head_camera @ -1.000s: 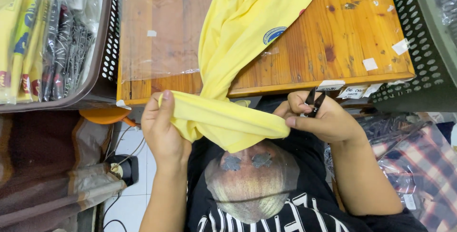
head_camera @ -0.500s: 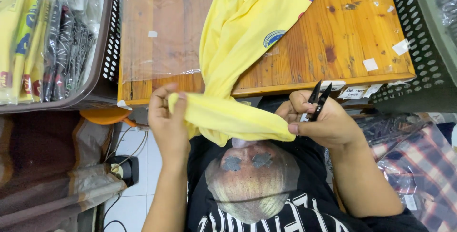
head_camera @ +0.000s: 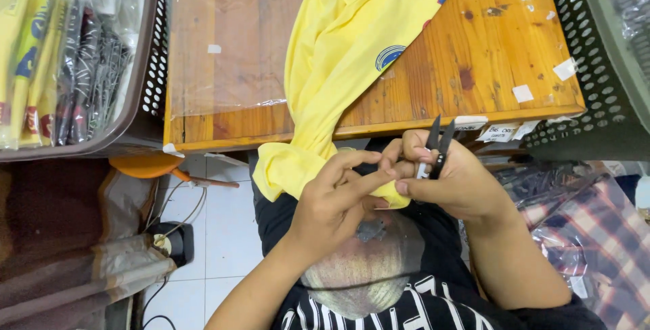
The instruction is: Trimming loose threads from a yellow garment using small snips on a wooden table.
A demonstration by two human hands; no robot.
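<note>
Lower hem of yellow shirt (head_camera: 352,52) is covered by left hand (head_camera: 335,201) and right hand (head_camera: 450,181); grip point not visible. Handles of black snips (head_camera: 437,144) are buried in the right palm. Shirt top is cut off by the upper edge. Green basket (head_camera: 602,66) and bagged garments (head_camera: 47,66) are cropped at the sides.

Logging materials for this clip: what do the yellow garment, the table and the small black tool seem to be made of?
Yellow garment: soft knit fabric, matte; it drapes and bunches at the hem.
Table: wood, glossy orange varnish, visible grain and knots.
Black tool in the right hand: probably metal snips, two slim dark blades; the material is uncertain.
</note>
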